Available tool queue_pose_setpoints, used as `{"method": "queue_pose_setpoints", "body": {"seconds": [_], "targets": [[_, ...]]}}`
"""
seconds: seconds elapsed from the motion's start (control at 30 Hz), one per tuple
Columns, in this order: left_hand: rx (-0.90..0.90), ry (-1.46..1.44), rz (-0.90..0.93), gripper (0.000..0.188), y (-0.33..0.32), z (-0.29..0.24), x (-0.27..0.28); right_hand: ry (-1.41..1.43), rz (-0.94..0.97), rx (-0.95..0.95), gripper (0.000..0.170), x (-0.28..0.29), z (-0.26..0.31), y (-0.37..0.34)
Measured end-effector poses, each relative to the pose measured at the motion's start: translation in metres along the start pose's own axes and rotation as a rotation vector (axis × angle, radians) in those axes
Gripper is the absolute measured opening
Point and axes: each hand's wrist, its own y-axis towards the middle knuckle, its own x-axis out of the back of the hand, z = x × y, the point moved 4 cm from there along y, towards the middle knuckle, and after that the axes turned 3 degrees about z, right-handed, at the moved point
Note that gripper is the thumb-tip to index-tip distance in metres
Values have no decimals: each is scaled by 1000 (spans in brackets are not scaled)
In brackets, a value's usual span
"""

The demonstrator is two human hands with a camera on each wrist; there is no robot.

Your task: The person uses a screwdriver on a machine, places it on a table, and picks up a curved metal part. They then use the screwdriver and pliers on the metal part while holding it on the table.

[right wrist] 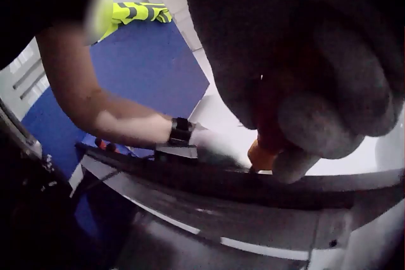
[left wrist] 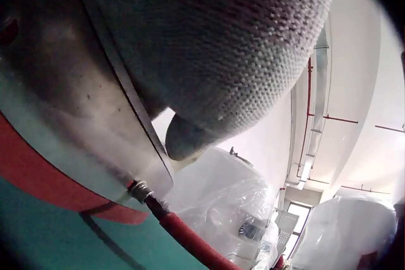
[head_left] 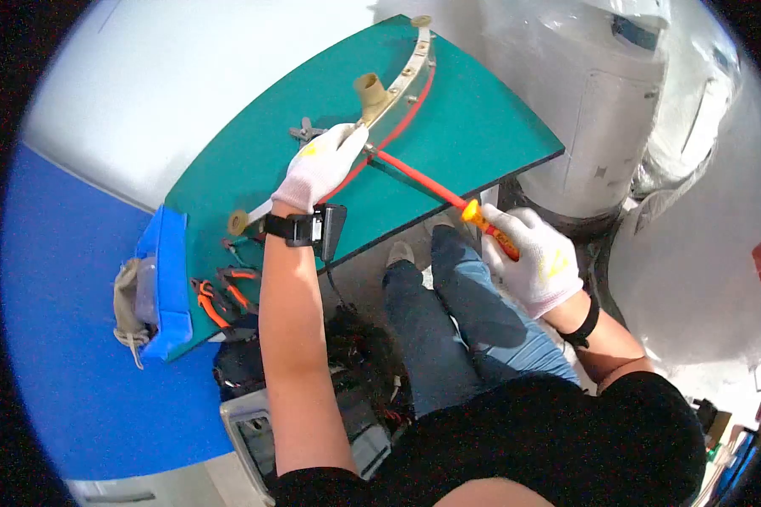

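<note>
A long curved metal strip (head_left: 407, 74) with a red edge stands on the green mat, and a beige tube fitting (head_left: 369, 95) rises from it. My left hand (head_left: 320, 162), in a white knit glove, grips the strip near its middle; in the left wrist view the gloved fingers (left wrist: 234, 61) lie over its top edge. My right hand (head_left: 533, 260), gloved too, holds a screwdriver (head_left: 423, 179) by its yellow and red handle. The red shaft reaches up left, its tip at a screw (left wrist: 140, 190) on the strip's side, close beside the left hand.
Orange-handled pliers (head_left: 214, 302) and a blue bin (head_left: 171, 283) holding a cloth pouch lie at the left of the green worktop (head_left: 473, 110). A grey tool (head_left: 307, 130) sits behind the strip. Plastic-wrapped cylinders (head_left: 579, 110) stand at the right, and the wearer's legs are below the table edge.
</note>
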Motion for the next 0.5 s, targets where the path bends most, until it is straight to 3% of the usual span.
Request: {"method": "queue_pose_setpoints", "body": {"seconds": [0.03,0.1,0.2,0.27,0.5], "targets": [[-13,11,9,45,0,-4,1,-54,-81,93,35,5,0,3],[25,-40,26,59,-3,-5,0,-95,-103,124,35,13,2,8],[0,-57,11,63,-4,-6,-1,-138,-104,170,36,16,7,8],[0,-53,17,63,-7,-9,2,69,-106,51,37,15,7,7],[17,-27,9,63,-5,-7,-1,321,-141,20,37,17,6,3]]}}
